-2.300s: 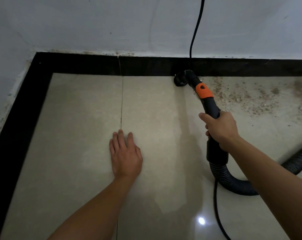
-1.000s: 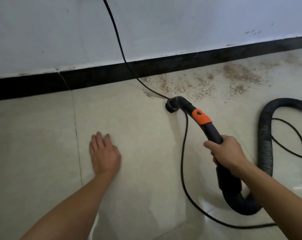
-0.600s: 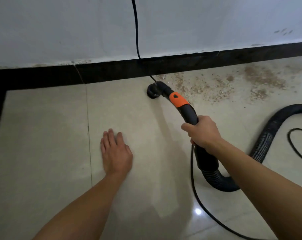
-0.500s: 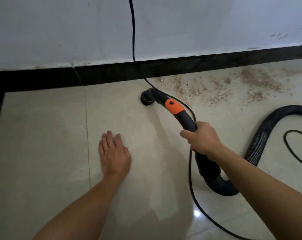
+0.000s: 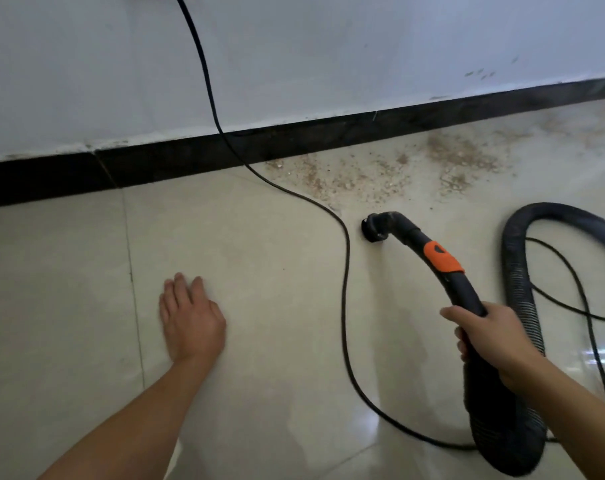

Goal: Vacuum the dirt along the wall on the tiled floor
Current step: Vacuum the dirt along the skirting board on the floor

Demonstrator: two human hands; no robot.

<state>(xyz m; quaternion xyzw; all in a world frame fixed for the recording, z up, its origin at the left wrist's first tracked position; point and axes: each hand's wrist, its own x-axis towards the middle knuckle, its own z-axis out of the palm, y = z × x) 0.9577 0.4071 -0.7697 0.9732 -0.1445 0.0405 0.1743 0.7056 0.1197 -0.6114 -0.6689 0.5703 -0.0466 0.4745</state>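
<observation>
The dirt lay scattered along the black skirting, at one o'clock from the vacuum nozzle, which sat on the tiles just short of it. The right hand had its fingers wrapped round the pipe, likely to steer. The left hand lay flat at eight o'clock, fingers straight, seemingly as a prop.

No readable text, labels, brands or numbers anywhere. The orange plastic collar on the black curved vacuum wand carried one small dark mark, too small to read. The white painted wall showed only scuffs.
</observation>
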